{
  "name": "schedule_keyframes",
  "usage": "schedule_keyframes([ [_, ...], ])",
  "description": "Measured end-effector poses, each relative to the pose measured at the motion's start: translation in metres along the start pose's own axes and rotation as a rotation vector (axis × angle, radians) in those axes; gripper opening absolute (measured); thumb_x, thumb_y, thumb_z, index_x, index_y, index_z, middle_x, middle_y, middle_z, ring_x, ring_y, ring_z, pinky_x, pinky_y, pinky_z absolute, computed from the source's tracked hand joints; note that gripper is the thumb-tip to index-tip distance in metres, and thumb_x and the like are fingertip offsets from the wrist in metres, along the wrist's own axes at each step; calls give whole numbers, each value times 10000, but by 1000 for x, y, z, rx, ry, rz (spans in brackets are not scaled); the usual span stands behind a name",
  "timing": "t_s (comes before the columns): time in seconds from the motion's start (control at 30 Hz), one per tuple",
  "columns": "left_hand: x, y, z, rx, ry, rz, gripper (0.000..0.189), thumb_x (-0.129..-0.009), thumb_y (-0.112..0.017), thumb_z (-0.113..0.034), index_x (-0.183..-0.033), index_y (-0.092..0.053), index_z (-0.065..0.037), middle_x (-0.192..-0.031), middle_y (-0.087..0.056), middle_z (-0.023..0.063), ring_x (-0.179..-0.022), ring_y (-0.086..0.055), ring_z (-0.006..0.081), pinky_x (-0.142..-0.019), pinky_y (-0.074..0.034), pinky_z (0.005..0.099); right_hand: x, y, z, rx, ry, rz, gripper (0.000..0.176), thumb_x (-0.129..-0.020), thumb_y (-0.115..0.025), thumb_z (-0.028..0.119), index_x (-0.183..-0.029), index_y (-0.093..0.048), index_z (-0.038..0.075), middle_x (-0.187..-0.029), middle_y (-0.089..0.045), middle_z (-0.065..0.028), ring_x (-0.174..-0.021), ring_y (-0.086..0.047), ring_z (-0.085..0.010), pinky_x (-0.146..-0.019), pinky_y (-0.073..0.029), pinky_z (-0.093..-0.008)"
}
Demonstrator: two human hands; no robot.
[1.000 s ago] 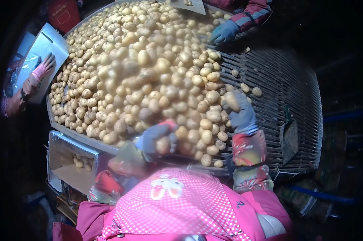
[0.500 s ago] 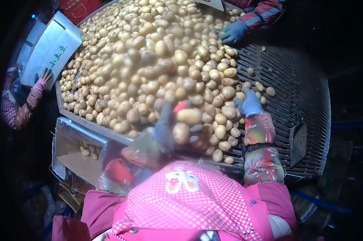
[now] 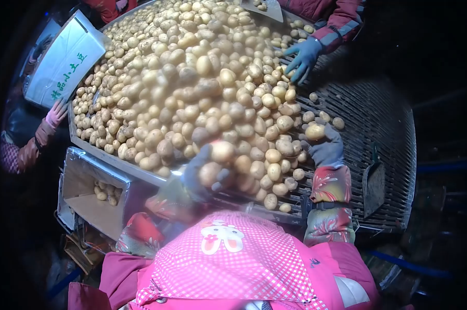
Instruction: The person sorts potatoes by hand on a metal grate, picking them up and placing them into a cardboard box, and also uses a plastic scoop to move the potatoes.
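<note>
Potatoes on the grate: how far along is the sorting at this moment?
Done: only a few potatoes lie in the side box. In hand: the left hand grips a handful, the right hand grips one potato. Left: the big heap covers most of the grate, so most remains.

Only 1 readable text: green Chinese chars 精品小土豆, printed lengthwise on a white bag (image 3: 63, 62), propped at far-left edge of the slatted table (image 3: 378, 113), beside the potatoes (image 3: 192, 88). No other labels, nos. or brand marks legible anywhere.
</note>
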State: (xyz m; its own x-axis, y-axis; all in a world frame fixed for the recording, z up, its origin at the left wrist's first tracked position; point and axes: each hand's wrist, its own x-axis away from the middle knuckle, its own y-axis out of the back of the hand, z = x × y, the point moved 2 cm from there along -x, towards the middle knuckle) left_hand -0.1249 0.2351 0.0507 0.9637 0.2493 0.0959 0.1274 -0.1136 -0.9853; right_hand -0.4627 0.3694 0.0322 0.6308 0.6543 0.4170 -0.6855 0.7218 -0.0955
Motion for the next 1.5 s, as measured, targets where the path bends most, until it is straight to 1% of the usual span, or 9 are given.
schedule_keyframes([
  [0.3,2,0,1,163,12,-312,515,-1007,-487,-558,-1057,-572,-53,-769,-588,50,-619,-551,182,-509,-451,283,40,-62,5,1332,450,148,566,-821,-804,372,-1246,-649,32,-1159,-684,-147,-1094,-643,-248,-967,-505,-360],
  [0.37,8,2,0,221,30,-207,497,-1007,-501,-537,-1101,-573,-55,-816,-607,69,-649,-568,200,-536,-470,293,39,-59,17,964,201,127,585,-792,-818,373,-1245,-655,41,-1183,-680,-150,-1121,-642,-263,-989,-502,-373],
  [0.43,13,13,-4,234,3,-149,476,-1011,-513,-510,-1181,-575,-69,-914,-643,82,-714,-603,208,-549,-490,295,35,-53,30,766,660,500,418,-895,-671,310,-1224,-667,52,-1265,-623,-164,-1106,-601,-244,-918,-516,-366],
  [0.6,41,20,-22,154,-181,-462,481,-1031,-519,-405,-1403,-508,-99,-1236,-656,106,-861,-655,222,-579,-523,299,59,-89,15,-493,-4,553,708,-991,-530,577,-1532,-369,149,-1453,-498,-219,-1158,-627,-356,-958,-557,-535],
  [0.93,128,35,-77,325,-378,-137,544,-1032,-502,-455,-1478,-450,-149,-1321,-592,92,-872,-589,202,-618,-517,327,54,-193,-3,-34,151,449,508,-1013,-603,415,-1395,-486,101,-1041,-645,-59,-837,-649,-153,-622,-575,-279],
  [1.2,259,81,-146,156,-793,-209,477,-1027,-528,-439,-1385,-540,-124,-1250,-649,108,-713,-522,137,-550,-445,256,108,-291,13,-180,-62,477,350,-977,-657,244,-1268,-548,84,-1093,-636,-81,-951,-654,-193,-772,-606,-318],
  [1.33,336,119,-164,-119,-1085,-709,412,-1020,-564,-405,-1330,-572,-133,-1165,-661,87,-812,-599,163,-576,-504,277,120,-372,-10,-322,-332,947,486,-929,-692,142,-1356,-477,57,-1147,-611,-150,-1057,-623,-232,-849,-585,-377],
  [1.43,368,131,-164,43,-1236,-853,371,-983,-644,-349,-1284,-602,-136,-1104,-665,83,-847,-642,191,-569,-538,291,140,-427,-36,265,315,1067,566,-995,-604,285,-1490,-408,93,-1327,-577,-113,-1228,-572,-276,-1009,-492,-455],
  [1.5,382,132,-163,209,-1236,-858,329,-915,-736,-263,-1193,-632,-122,-1012,-652,60,-790,-640,193,-536,-534,279,153,-448,-37,-103,-185,1026,586,-1009,-588,317,-1519,-389,110,-1365,-565,-89,-1278,-541,-265,-1043,-453,-446],
])
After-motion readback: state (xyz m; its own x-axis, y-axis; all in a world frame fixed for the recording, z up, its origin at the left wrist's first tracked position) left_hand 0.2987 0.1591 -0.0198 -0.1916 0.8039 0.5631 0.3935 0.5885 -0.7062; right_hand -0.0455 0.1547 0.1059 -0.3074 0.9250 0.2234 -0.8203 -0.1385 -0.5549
